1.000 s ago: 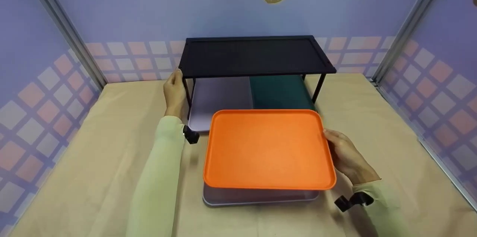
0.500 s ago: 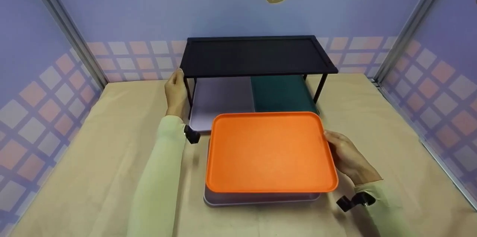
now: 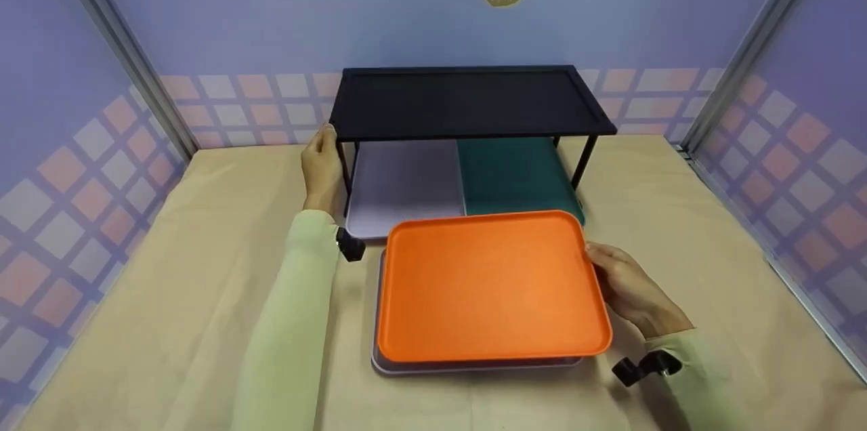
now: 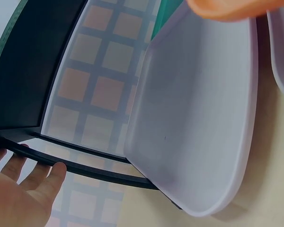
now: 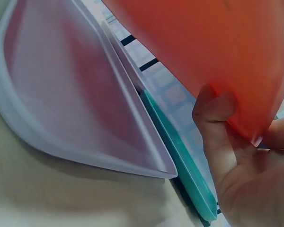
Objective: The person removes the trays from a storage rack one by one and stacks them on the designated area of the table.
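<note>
My right hand (image 3: 630, 289) grips the right edge of an orange tray (image 3: 494, 289), holding it tilted above a lilac tray (image 5: 52, 90) on the table. In the right wrist view a thumb presses against the orange tray's underside. My left hand (image 3: 320, 170) holds the front left corner of a black rack (image 3: 474, 102), its fingers at the leg in the left wrist view. Beneath the rack lie a second lilac tray (image 3: 406, 180) at left and a teal tray (image 3: 515, 177) at right, side by side. The orange tray hides most of the nearer lilac one.
A beige cloth (image 3: 203, 282) covers the table. Behind the rack rises a purple wall (image 3: 406, 11) with a checked band, and more panels flank both sides. Metal posts (image 3: 752, 45) stand at the back corners.
The orange tray has come down and toward me a little, its right side now tilted slightly higher. More of the teal tray shows. The left hand stays at the rack's corner.
</note>
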Demonstrator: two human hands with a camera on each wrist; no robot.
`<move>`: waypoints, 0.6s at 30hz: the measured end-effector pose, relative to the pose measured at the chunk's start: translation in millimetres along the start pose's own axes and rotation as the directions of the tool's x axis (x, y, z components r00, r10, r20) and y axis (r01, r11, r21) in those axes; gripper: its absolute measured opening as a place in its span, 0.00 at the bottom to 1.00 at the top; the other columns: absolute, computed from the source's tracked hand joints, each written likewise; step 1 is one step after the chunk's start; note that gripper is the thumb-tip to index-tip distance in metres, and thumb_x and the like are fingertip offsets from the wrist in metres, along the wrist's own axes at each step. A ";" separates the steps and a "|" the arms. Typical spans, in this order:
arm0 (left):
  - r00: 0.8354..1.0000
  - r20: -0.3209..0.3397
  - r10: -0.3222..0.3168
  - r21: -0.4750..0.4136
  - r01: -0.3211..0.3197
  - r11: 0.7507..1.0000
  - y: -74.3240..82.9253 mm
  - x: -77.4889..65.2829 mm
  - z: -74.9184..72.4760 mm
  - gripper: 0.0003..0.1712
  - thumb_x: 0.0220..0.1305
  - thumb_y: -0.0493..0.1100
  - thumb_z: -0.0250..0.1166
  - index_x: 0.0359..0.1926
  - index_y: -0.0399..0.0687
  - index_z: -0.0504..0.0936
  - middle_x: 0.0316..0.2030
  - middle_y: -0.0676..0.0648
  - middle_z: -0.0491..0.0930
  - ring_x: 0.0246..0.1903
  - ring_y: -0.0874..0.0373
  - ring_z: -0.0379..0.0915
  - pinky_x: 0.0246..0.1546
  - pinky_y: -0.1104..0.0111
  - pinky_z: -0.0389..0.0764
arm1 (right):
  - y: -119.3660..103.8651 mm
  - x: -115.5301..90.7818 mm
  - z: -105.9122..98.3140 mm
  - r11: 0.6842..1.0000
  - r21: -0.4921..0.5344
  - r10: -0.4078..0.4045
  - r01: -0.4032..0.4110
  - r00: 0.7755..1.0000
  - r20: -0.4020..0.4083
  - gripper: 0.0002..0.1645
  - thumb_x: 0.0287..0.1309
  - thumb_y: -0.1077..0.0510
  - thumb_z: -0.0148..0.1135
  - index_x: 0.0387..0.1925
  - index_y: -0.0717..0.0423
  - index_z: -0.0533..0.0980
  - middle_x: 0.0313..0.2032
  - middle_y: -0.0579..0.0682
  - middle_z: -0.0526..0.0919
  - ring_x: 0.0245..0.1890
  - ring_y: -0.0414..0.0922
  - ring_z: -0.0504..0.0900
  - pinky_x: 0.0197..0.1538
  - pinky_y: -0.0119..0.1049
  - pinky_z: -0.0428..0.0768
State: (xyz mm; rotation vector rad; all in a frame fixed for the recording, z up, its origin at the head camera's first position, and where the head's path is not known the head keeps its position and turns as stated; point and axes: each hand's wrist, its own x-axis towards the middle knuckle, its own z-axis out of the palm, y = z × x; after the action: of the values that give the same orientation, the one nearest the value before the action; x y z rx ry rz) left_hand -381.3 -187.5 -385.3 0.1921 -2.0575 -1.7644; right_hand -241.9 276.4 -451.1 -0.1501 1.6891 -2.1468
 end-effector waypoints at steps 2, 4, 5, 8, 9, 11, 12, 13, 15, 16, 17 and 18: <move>1.000 -0.009 0.001 -0.005 -0.001 1.000 -0.4 0.5 0.5 0.26 0.82 0.49 0.47 0.71 0.44 0.73 0.73 0.43 0.67 0.76 0.52 0.58 0.76 0.68 0.61 | 0.8 0.5 0.3 1.000 -0.010 0.013 -0.013 1.000 -0.011 0.20 0.81 0.48 0.47 0.53 0.57 0.78 0.42 0.48 0.85 0.42 0.42 0.86 0.50 0.38 0.87; 1.000 -0.019 0.000 -0.015 -0.001 1.000 -0.5 0.9 1.3 0.25 0.82 0.49 0.48 0.70 0.43 0.74 0.73 0.43 0.68 0.76 0.52 0.59 0.75 0.68 0.62 | 1.4 0.7 0.1 1.000 -0.014 0.021 -0.022 1.000 -0.013 0.20 0.81 0.48 0.47 0.54 0.57 0.78 0.42 0.48 0.85 0.43 0.42 0.86 0.50 0.38 0.87; 1.000 -0.023 -0.001 -0.018 0.001 1.000 -0.4 1.1 1.6 0.25 0.82 0.48 0.48 0.70 0.42 0.74 0.73 0.43 0.68 0.75 0.52 0.59 0.75 0.69 0.62 | 1.7 0.8 0.2 1.000 -0.017 0.024 -0.024 1.000 -0.009 0.20 0.81 0.48 0.46 0.55 0.58 0.77 0.43 0.48 0.85 0.43 0.42 0.86 0.51 0.38 0.87; 1.000 -0.028 -0.008 -0.034 0.008 0.999 -0.3 1.2 2.4 0.25 0.82 0.47 0.48 0.71 0.42 0.74 0.73 0.43 0.68 0.76 0.53 0.58 0.75 0.70 0.61 | 2.9 1.2 -0.1 0.999 -0.020 0.029 -0.029 1.000 0.002 0.21 0.81 0.49 0.46 0.57 0.59 0.75 0.44 0.48 0.85 0.45 0.43 0.86 0.52 0.39 0.86; 1.000 -0.027 -0.010 -0.032 0.009 0.999 -0.2 1.4 2.5 0.25 0.82 0.47 0.48 0.71 0.42 0.73 0.73 0.43 0.67 0.76 0.53 0.58 0.75 0.70 0.61 | 3.4 1.4 -0.2 0.999 -0.021 0.032 -0.032 0.999 0.003 0.21 0.81 0.49 0.46 0.57 0.60 0.75 0.44 0.48 0.85 0.45 0.43 0.86 0.52 0.39 0.86; 1.000 -0.023 -0.017 -0.041 0.016 0.999 0.1 1.3 2.9 0.25 0.82 0.47 0.48 0.72 0.42 0.72 0.73 0.43 0.67 0.76 0.53 0.58 0.75 0.70 0.60 | 4.4 1.8 -0.2 0.999 -0.020 0.038 -0.038 0.999 0.002 0.20 0.81 0.50 0.46 0.57 0.59 0.76 0.44 0.48 0.85 0.45 0.43 0.86 0.52 0.39 0.86; 1.000 -0.024 -0.019 -0.043 0.018 0.999 0.3 1.3 3.2 0.26 0.82 0.47 0.48 0.72 0.42 0.72 0.73 0.43 0.67 0.76 0.53 0.58 0.75 0.70 0.61 | 5.0 1.9 -0.3 0.999 -0.023 0.039 -0.039 0.999 -0.001 0.20 0.81 0.50 0.46 0.57 0.59 0.76 0.44 0.48 0.86 0.44 0.43 0.86 0.51 0.38 0.87; 0.999 -0.024 -0.023 -0.043 0.022 0.999 0.7 1.2 3.3 0.26 0.82 0.48 0.48 0.72 0.42 0.72 0.74 0.43 0.67 0.76 0.53 0.58 0.75 0.71 0.60 | 5.5 2.2 -0.2 0.999 -0.024 0.040 -0.040 0.999 0.000 0.19 0.81 0.50 0.46 0.56 0.58 0.77 0.43 0.48 0.86 0.44 0.42 0.86 0.51 0.38 0.87; 0.999 -0.022 -0.030 -0.049 0.029 0.998 1.2 1.1 3.4 0.27 0.82 0.49 0.49 0.72 0.42 0.71 0.74 0.43 0.66 0.76 0.53 0.57 0.75 0.71 0.60 | 6.4 2.7 -0.2 0.999 -0.030 0.040 -0.040 0.999 0.002 0.19 0.81 0.50 0.46 0.55 0.58 0.77 0.42 0.48 0.86 0.42 0.42 0.86 0.50 0.38 0.87; 0.999 -0.022 -0.032 -0.058 0.031 0.998 1.6 0.8 3.4 0.27 0.82 0.50 0.49 0.72 0.42 0.71 0.74 0.43 0.66 0.76 0.53 0.57 0.75 0.71 0.60 | 6.8 2.9 0.0 0.999 -0.033 0.038 -0.038 0.999 0.004 0.19 0.81 0.50 0.46 0.55 0.59 0.77 0.42 0.47 0.86 0.42 0.42 0.87 0.49 0.38 0.87; 0.999 -0.021 -0.034 -0.057 0.033 0.998 1.8 0.8 3.2 0.27 0.82 0.50 0.49 0.73 0.42 0.71 0.74 0.43 0.66 0.76 0.53 0.57 0.75 0.71 0.60 | 7.1 3.4 0.0 0.999 -0.037 0.038 -0.038 0.999 0.004 0.19 0.81 0.50 0.46 0.56 0.59 0.76 0.41 0.48 0.86 0.42 0.42 0.87 0.49 0.38 0.87; 0.999 -0.017 -0.037 -0.058 0.036 0.998 1.8 1.0 2.9 0.27 0.82 0.50 0.48 0.73 0.42 0.70 0.74 0.44 0.65 0.76 0.53 0.56 0.75 0.72 0.59 | 7.5 3.8 -0.1 0.998 -0.040 0.039 -0.038 0.999 0.004 0.19 0.81 0.50 0.46 0.56 0.59 0.76 0.42 0.47 0.86 0.42 0.42 0.87 0.50 0.38 0.87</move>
State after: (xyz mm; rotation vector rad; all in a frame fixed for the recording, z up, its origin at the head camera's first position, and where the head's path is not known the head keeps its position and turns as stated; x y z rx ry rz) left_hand -383.1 -184.9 -383.7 0.2291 -2.0002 -1.8341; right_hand -243.6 273.6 -458.8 -0.1325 1.7189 -2.0843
